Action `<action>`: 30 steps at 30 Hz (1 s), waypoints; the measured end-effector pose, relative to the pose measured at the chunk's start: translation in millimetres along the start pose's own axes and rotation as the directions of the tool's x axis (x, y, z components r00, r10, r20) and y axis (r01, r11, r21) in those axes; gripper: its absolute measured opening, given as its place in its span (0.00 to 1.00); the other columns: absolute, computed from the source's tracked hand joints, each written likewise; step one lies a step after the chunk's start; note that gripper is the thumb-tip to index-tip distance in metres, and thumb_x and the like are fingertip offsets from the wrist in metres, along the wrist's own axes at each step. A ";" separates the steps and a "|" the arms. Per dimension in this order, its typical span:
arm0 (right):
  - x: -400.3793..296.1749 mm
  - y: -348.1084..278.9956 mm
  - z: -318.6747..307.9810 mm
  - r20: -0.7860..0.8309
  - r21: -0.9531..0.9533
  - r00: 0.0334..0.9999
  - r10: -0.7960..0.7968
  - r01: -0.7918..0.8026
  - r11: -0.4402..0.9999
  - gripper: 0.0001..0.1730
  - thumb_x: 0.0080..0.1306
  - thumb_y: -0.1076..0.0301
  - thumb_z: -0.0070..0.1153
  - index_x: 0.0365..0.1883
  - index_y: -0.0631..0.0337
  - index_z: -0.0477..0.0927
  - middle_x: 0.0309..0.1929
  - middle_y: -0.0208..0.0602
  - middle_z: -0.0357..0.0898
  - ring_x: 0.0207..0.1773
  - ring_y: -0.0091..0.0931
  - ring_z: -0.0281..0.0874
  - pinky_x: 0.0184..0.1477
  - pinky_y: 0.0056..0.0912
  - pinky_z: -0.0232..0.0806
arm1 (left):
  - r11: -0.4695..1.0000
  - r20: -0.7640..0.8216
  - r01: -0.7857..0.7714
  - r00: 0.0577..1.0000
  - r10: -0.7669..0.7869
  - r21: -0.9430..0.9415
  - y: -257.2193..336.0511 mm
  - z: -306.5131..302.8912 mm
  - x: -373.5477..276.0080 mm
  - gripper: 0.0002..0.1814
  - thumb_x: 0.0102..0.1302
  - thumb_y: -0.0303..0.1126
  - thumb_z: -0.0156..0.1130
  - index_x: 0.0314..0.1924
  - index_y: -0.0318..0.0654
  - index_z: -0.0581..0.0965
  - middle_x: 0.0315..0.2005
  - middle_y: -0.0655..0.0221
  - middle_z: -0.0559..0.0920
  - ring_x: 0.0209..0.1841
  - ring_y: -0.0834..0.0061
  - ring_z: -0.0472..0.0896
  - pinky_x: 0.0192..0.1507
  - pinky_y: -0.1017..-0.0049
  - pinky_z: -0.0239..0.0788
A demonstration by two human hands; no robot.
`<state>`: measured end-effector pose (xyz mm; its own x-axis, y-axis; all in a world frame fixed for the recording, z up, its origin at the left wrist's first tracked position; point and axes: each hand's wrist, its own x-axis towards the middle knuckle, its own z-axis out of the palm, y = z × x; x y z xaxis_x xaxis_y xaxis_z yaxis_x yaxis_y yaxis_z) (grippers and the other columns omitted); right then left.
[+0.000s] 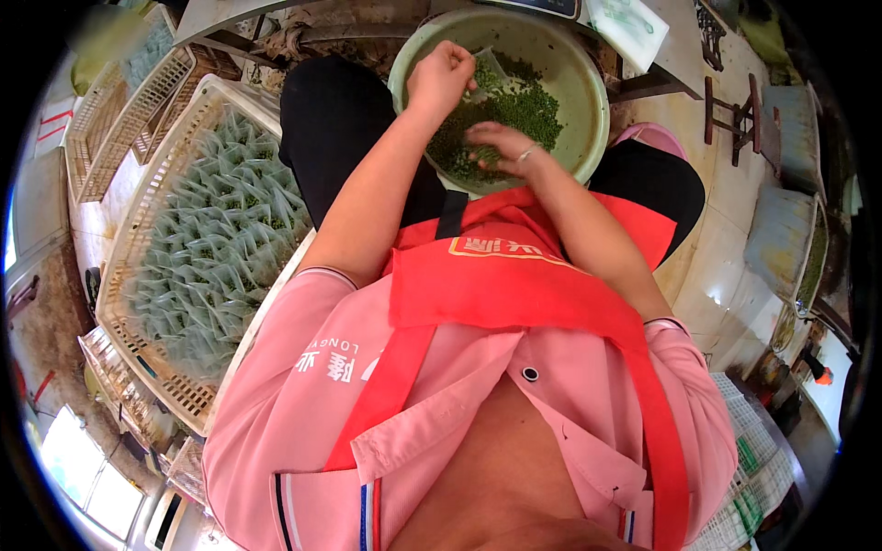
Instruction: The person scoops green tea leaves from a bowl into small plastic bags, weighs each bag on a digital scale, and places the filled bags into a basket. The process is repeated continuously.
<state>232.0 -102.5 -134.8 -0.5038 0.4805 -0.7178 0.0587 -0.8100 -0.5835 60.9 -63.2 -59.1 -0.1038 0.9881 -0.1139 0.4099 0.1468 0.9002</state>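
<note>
My left hand (441, 79) is raised over the left part of a round green plastic basin (592, 103), its fingers closed on the edge of a clear plastic bag (488, 67). Small green berries show in and behind the bag. Below and to the right, my right hand (506, 148) reaches low over the loose green berries (534, 113), palm turned down. Its fingers are apart and slightly curled, a little blurred; whether berries lie under the palm is hidden. A thin bracelet circles that wrist. The basin sits between my knees.
On the left stands a large cream plastic crate (148, 186) full of clear bags with green contents (220, 234). More crates (131, 138) are behind it. A table edge (227, 17) runs ahead, with white plastic bags (630, 31) at its right. A wooden stool (734, 117) stands far right.
</note>
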 end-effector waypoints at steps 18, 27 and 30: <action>-96.0 -128.8 28.6 -0.209 -0.283 0.834 -0.511 0.449 0.847 0.14 0.63 0.70 0.51 0.46 0.59 0.79 0.51 0.34 0.76 0.56 0.23 0.70 0.54 0.32 0.64 | 0.970 0.081 0.160 0.981 -0.177 0.183 14.4 8.2 -13.2 0.09 0.60 0.38 0.53 0.34 0.43 0.74 0.22 0.74 0.82 0.29 0.74 0.79 0.36 0.71 0.68; -85.2 -85.5 21.8 -0.013 -0.999 0.831 -0.557 -0.032 -0.025 0.26 0.56 0.70 0.50 0.54 0.41 0.75 0.64 0.41 0.63 0.60 0.42 0.66 0.59 0.38 0.62 | 0.995 0.213 0.086 0.974 -0.072 -0.057 11.7 15.1 -10.9 0.08 0.61 0.34 0.56 0.36 0.36 0.73 0.22 0.71 0.82 0.26 0.80 0.77 0.29 0.76 0.66; -66.2 -87.4 31.5 -0.144 -0.986 0.933 -0.329 -0.164 -0.035 0.22 0.56 0.70 0.51 0.52 0.48 0.77 0.58 0.43 0.68 0.54 0.40 0.72 0.55 0.38 0.66 | 0.994 0.274 0.062 0.961 -0.036 -0.090 21.6 12.5 -20.2 0.09 0.60 0.32 0.59 0.37 0.35 0.73 0.22 0.70 0.81 0.26 0.81 0.77 0.27 0.78 0.66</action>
<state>233.0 -74.0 -24.4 -0.3655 0.7635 -0.5324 0.9303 0.2805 -0.2363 83.2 -79.4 -42.6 0.1337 0.9572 -0.2566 0.3195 0.2035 0.9255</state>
